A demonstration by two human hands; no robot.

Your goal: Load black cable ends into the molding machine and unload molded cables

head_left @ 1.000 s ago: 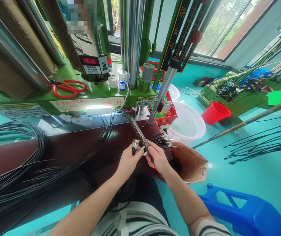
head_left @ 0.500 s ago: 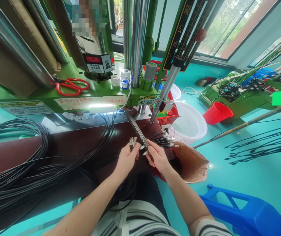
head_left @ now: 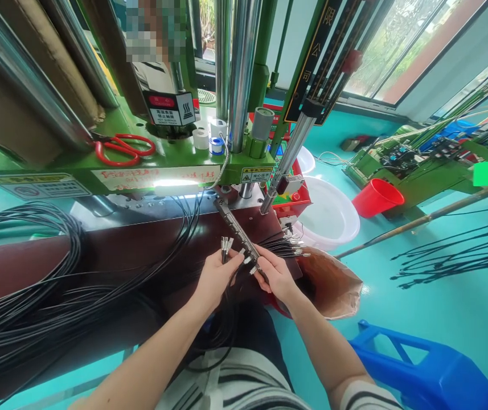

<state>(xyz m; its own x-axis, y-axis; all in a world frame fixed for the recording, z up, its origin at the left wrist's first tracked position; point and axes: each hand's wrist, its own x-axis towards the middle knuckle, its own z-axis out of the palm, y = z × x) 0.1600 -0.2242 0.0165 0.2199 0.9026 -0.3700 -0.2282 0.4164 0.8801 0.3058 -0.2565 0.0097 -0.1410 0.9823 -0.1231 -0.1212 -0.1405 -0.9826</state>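
My left hand (head_left: 218, 274) is closed around several black cables, whose silver connector ends (head_left: 226, 245) stick up past the fingers. Its thumb and index finger pinch one more connector close to a long, narrow metal mold bar (head_left: 238, 230). The near end of that bar is gripped by my right hand (head_left: 277, 272), fingers closed on its side. White and silver connector pieces (head_left: 250, 265) sit at the near part of the bar, between both hands. To the right of the bar lies a bundle of black cables with silver ends (head_left: 284, 246) on the brown tabletop (head_left: 119, 250).
A green press (head_left: 171, 162) stands ahead, with red-handled scissors (head_left: 124, 149) and tape rolls (head_left: 217, 146) on it. Coiled black cables (head_left: 25, 228) cover the left side. At right are a paper-lined bin (head_left: 333, 285), a white basin (head_left: 329, 210) and a blue stool (head_left: 431, 359).
My left hand has shifted slightly left, away from the bar, and a connector now shows between its thumb and finger. The bar's far end has swung slightly left; my right hand keeps its hold.
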